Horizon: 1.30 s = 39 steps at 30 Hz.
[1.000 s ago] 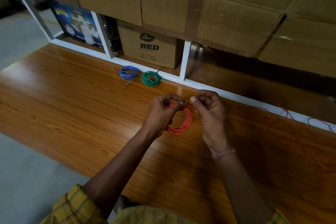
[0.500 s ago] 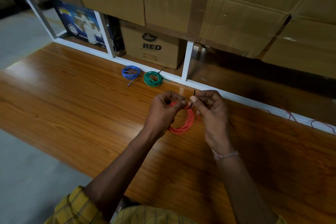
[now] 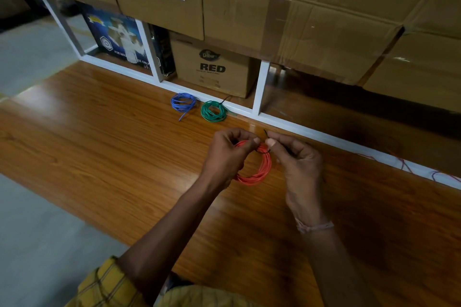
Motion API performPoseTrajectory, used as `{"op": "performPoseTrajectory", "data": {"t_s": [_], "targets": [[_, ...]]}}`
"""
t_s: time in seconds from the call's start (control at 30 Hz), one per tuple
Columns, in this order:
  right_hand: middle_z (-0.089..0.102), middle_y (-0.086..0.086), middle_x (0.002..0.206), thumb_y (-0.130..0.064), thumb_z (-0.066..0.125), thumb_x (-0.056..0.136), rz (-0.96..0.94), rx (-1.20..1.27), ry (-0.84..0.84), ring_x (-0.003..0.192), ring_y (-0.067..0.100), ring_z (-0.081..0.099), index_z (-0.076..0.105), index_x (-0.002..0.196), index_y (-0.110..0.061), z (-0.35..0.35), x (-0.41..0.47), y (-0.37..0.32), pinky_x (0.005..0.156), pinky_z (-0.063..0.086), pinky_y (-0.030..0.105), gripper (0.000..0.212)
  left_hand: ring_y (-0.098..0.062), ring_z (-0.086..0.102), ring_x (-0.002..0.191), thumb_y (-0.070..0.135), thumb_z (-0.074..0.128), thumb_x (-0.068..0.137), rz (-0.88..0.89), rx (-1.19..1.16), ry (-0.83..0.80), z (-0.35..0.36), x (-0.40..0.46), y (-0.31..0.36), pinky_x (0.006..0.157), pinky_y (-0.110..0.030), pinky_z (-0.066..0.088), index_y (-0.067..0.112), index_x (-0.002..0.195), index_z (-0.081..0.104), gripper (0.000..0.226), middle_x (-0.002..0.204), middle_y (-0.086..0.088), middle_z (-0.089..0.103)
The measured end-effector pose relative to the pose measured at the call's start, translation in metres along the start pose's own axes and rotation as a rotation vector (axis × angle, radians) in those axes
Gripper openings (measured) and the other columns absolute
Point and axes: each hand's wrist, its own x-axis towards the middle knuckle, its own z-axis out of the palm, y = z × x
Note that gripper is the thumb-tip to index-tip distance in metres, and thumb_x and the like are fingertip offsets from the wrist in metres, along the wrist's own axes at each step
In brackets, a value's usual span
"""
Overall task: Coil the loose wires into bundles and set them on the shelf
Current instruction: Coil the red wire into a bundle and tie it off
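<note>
Blue coil and green coil are laid at twelve o'clock, while the red coil is pinched by left hand and its tie by right hand.

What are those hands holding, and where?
Both hold the red wire coil at its top: left hand grips it, right hand pinches the thin black tie.

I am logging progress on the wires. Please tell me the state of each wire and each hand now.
red wire: coiled, held, black tie being wrapped round it
blue wire: coiled, lying on the wood
green wire: coiled, tied, lying beside blue
left hand: grips red coil
right hand: pinches black tie
</note>
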Motion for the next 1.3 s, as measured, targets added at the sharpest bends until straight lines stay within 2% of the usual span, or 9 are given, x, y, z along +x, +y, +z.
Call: {"op": "performPoseTrajectory", "data": {"t_s": [0.13,0.33,0.4,0.5,0.67,0.87,1.0,1.13,1.3], "targets": [[0.08,0.004,0.095,-0.004,0.074,0.091,-0.004,0.006,0.083,0.089,0.013,0.074,0.079,0.105,-0.013,-0.001,0.007,0.001,0.067,0.053,0.017,0.018,-0.009,0.036,0.043,0.016,0.074,0.099,-0.018,-0.016,-0.053,0.0,0.0,0.0,0.042,-0.024,0.03,0.007,0.1,0.079,0.01,0.071,-0.001,0.07],[0.079,0.007,0.092,-0.003,0.074,0.091,-0.014,0.039,0.135,0.085,0.012,0.073,0.079,0.105,-0.009,0.001,0.014,-0.001,0.068,0.053,0.018,0.017,-0.008,0.036,0.043,0.015,0.074,0.099,0.005,-0.027,-0.102,0.005,0.001,0.007,0.042,-0.023,0.029,0.008,0.101,0.079,0.009,0.081,-0.015,0.071],[0.079,0.008,0.094,-0.001,0.074,0.09,-0.037,0.04,0.137,0.086,0.013,0.073,0.078,0.107,-0.006,0.002,0.011,-0.003,0.071,0.054,0.019,0.017,-0.008,0.038,0.044,0.016,0.073,0.099,0.001,-0.02,-0.073,0.006,0.002,0.008,0.042,-0.024,0.031,0.007,0.101,0.076,0.01,0.079,-0.009,0.07],[0.08,-0.001,0.094,-0.003,0.075,0.09,-0.094,-0.036,0.12,0.09,0.011,0.075,0.078,0.105,-0.008,0.001,0.003,-0.008,0.074,0.057,0.02,0.016,-0.007,0.043,0.046,0.018,0.072,0.1,-0.013,-0.036,-0.003,0.007,0.004,0.007,0.043,-0.025,0.035,0.008,0.101,0.074,0.01,0.077,-0.001,0.071],[0.08,0.002,0.093,-0.004,0.076,0.09,-0.152,-0.168,0.038,0.089,0.013,0.077,0.078,0.107,-0.005,0.001,-0.006,-0.013,0.077,0.059,0.022,0.018,0.005,0.055,0.048,0.013,0.07,0.101,0.017,-0.069,0.09,0.012,0.003,0.011,0.049,-0.007,0.039,0.0,0.103,0.074,0.013,0.096,-0.019,0.078],[0.08,-0.002,0.093,-0.008,0.076,0.09,-0.157,-0.303,-0.005,0.087,0.009,0.076,0.079,0.106,-0.011,-0.001,-0.005,-0.019,0.077,0.061,0.024,0.016,0.007,0.053,0.047,0.013,0.064,0.105,0.033,-0.05,0.119,0.018,0.002,0.002,0.049,-0.006,0.037,0.006,0.093,0.078,0.02,0.069,0.008,0.072],[0.078,-0.012,0.087,-0.009,0.077,0.089,-0.144,-0.357,-0.015,0.082,0.001,0.075,0.079,0.101,-0.021,-0.001,-0.003,-0.023,0.073,0.059,0.019,0.016,0.007,0.055,0.051,0.014,0.061,0.106,0.042,-0.043,0.089,0.021,-0.001,0.002,0.052,-0.007,0.038,0.01,0.09,0.077,0.023,0.067,0.01,0.071],[0.076,-0.017,0.086,-0.01,0.077,0.09,-0.141,-0.401,-0.014,0.082,-0.001,0.074,0.079,0.101,-0.021,-0.002,-0.002,-0.024,0.07,0.057,0.015,0.016,0.0,0.068,0.071,0.017,0.063,0.106,0.053,-0.031,0.086,0.021,0.001,0.0,0.069,-0.019,0.048,0.011,0.094,0.079,0.02,0.079,0.003,0.077],[0.077,-0.012,0.088,-0.011,0.077,0.09,-0.147,-0.425,-0.009,0.083,0.0,0.074,0.079,0.101,-0.02,-0.004,-0.002,-0.023,0.071,0.058,0.016,0.014,0.006,0.057,0.056,0.016,0.065,0.105,0.062,-0.038,0.101,0.022,0.001,-0.002,0.056,-0.01,0.041,0.007,0.097,0.077,0.017,0.069,0.012,0.071]]}}
